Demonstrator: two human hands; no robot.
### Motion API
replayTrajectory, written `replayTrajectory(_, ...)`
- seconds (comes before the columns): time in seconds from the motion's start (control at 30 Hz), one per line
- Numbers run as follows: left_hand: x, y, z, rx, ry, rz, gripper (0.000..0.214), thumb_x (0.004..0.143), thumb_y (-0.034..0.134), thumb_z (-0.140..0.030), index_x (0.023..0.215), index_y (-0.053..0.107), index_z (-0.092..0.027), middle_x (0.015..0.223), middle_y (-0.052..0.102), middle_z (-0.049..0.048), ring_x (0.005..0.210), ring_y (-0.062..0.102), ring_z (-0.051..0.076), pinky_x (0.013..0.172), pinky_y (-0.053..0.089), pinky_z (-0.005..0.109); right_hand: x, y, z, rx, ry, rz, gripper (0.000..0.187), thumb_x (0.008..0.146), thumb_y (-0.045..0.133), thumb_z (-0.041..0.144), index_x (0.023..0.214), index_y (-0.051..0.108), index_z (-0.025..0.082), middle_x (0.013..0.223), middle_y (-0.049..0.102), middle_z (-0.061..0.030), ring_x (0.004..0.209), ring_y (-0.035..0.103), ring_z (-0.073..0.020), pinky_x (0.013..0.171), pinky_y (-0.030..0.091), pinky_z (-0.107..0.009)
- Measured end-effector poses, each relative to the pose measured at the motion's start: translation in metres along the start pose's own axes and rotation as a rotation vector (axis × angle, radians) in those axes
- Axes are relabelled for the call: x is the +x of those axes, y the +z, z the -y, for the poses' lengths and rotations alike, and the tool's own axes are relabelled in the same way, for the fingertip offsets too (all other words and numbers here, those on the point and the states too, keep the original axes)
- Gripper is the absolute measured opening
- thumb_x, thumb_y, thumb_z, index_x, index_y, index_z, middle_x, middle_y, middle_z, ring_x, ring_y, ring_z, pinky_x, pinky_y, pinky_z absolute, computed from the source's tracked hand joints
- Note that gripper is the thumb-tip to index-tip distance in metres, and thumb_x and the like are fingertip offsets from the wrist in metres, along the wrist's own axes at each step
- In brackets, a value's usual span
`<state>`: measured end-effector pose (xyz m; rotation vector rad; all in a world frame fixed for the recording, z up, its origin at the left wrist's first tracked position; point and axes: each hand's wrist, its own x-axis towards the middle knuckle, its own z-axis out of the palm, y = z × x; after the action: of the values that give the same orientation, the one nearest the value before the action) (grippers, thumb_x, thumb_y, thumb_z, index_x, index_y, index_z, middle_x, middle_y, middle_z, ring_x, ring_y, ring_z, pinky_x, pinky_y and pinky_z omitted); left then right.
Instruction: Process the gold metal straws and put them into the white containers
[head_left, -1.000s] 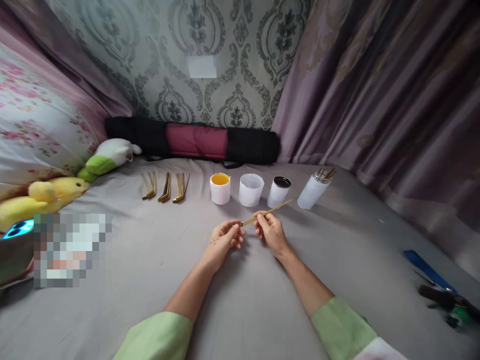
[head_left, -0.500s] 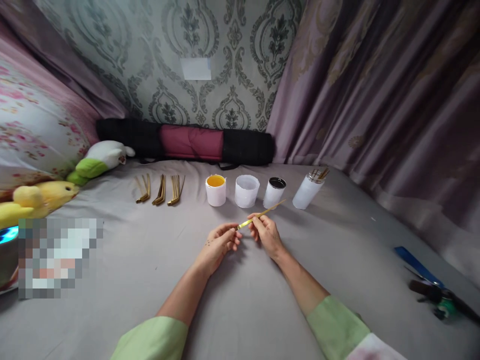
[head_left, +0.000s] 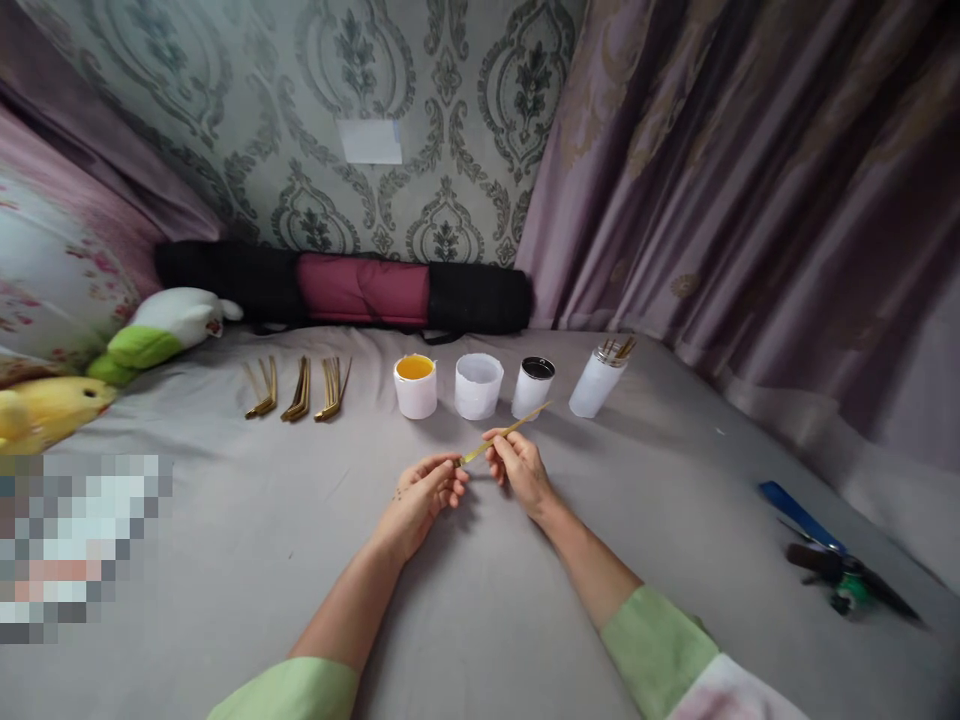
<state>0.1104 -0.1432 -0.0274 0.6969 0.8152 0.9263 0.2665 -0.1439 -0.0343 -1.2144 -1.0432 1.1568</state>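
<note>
A thin golden stick (head_left: 517,424) slants between my two hands over the grey sheet. My left hand (head_left: 426,492) is closed in a pinch on its lower end, which the fingers partly cover. Farther up, the fingers of my right hand (head_left: 519,470) pinch the same stick, whose upper tip points to the right. Just beyond the hands stand a white cup with a yellow inside (head_left: 416,398), a wider white tub (head_left: 478,390), a white can with a dark inside (head_left: 531,398) and a tilted-looking white can (head_left: 596,388) with several thin sticks in it.
Three bunches of bent golden sticks, the left one (head_left: 262,405), lie at the back left. Behind them is a long black and maroon bag (head_left: 364,290). Plush toys, one yellow (head_left: 56,410), line the left side. A blue strip (head_left: 801,515) and dark tools (head_left: 821,562) lie right.
The whole view has shifted, so most things sit farther left. Both hands keep their pinch on the golden stick, with little change in its slant.
</note>
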Motion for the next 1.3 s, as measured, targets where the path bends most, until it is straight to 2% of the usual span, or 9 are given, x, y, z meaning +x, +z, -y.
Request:
replayTrajectory(0.43,-0.001,0.001,-0.003,-0.004,-0.003,-0.030,0.025,0.067,0.063,-0.020,0.088,0.057,-0.008,0.069,0.061,0.0076,0.054,0.054,0.009,0.048,0.041,0.019,0.003,-0.007,0.003,0.085,-0.065,-0.128,0.034,0.075,0.047,0.048,0.088,0.055,0.018,0.063,0.049,0.0024,0.045,0.045,-0.0054,0.035,0.033,-0.016)
replayTrajectory(0.97,0.001,-0.007,0.000,0.009,0.022,0.003,0.029,0.069,0.063,-0.025,0.093,0.057,-0.008,0.073,0.062,0.0085,0.057,0.055,0.009,0.049,0.042,0.019,0.009,-0.019,0.007,0.121,-0.156,-0.310,0.035,0.077,0.042,0.050,0.088,0.053,0.018,0.064,0.048,0.0013,0.046,0.043,-0.0062,0.037,0.034,-0.017)
replayTrajectory(1.3,0.001,-0.009,0.001,-0.001,0.025,0.000,0.029,0.069,0.063,-0.024,0.092,0.058,-0.009,0.074,0.062,0.0084,0.058,0.055,0.009,0.049,0.043,0.018,0.010,-0.023,0.009,0.132,-0.179,-0.363,0.035,0.076,0.043,0.050,0.086,0.054,0.019,0.063,0.049,0.0023,0.045,0.042,-0.0060,0.037,0.033,-0.018)
